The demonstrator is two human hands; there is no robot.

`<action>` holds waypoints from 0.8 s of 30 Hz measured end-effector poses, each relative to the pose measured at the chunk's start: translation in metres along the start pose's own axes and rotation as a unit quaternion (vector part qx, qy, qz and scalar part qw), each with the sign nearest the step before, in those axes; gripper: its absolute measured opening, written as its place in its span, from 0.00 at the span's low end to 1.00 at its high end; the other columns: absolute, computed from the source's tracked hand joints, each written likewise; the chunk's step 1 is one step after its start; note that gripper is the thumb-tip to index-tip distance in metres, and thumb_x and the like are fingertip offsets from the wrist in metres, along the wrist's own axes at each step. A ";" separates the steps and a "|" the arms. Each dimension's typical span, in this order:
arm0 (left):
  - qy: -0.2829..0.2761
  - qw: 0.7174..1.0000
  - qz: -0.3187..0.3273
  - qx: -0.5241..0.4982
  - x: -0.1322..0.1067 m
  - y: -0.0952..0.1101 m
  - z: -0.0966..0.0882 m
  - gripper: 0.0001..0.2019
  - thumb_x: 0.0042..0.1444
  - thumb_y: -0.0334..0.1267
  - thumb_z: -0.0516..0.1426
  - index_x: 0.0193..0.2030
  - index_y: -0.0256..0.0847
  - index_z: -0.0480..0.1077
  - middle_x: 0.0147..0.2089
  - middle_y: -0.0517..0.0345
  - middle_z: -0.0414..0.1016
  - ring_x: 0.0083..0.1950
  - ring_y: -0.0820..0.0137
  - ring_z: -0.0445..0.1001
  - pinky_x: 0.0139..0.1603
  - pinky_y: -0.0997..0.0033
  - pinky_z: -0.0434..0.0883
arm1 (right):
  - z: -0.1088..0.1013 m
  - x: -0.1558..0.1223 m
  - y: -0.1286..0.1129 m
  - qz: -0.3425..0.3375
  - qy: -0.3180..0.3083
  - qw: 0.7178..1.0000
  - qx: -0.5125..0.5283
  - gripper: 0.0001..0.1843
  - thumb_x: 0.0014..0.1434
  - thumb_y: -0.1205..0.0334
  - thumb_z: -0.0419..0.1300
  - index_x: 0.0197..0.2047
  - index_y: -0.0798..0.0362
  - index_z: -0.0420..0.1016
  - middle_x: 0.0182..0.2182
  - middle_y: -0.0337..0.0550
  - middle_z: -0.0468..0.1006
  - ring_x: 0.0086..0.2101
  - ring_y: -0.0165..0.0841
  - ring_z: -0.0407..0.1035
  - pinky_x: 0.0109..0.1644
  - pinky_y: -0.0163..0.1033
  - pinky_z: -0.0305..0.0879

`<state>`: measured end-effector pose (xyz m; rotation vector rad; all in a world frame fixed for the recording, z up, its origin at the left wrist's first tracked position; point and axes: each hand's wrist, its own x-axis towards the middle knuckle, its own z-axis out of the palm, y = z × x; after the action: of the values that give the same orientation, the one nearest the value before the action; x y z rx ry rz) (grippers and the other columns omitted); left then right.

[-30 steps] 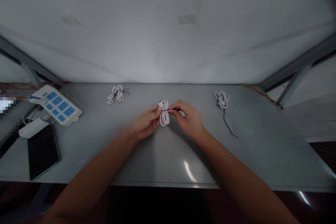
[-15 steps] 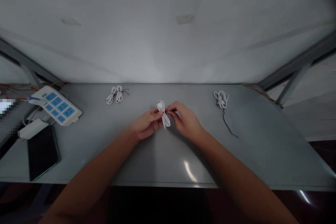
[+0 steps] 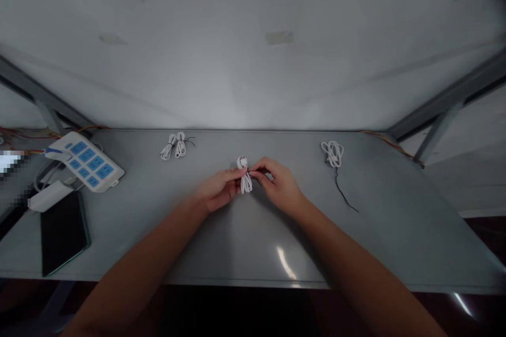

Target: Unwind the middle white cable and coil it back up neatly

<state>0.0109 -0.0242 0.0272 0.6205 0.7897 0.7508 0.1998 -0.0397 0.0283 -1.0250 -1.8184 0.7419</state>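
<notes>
Right now the left hand (image 3: 219, 191) and right hand (image 3: 278, 185) meet over the grey table (image 3: 237, 242), both pinching a coiled white cable (image 3: 245, 178) at its middle, held just above the surface. Further left lie a dark tablet (image 3: 63, 231) and a power strip (image 3: 87, 162). Beyond, two tied bundles (image 3: 174, 145) and a loose cable coil (image 3: 332, 152) rest near the wall.

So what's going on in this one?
A person holds a coiled white cable over a grey table, left hand gripping the bundle, right hand pinching a thin black tie at its middle. Two tied bundles lie far left; a loose coil with a black tie lies right.
</notes>
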 end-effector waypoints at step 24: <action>0.043 0.794 0.325 0.512 -0.011 0.003 -0.003 0.16 0.62 0.33 0.54 0.38 0.46 0.85 0.41 0.53 0.62 0.43 0.65 0.65 0.49 0.61 0.67 | -0.006 0.009 0.017 0.258 0.024 0.936 0.239 0.15 0.53 0.49 0.70 0.32 0.51 0.76 0.23 0.38 0.77 0.26 0.32 0.69 0.35 0.41 0.65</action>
<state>0.0021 -0.0304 0.0314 1.9298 1.0639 0.9398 0.2082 -0.0237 0.0208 -1.1758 -1.2279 1.3839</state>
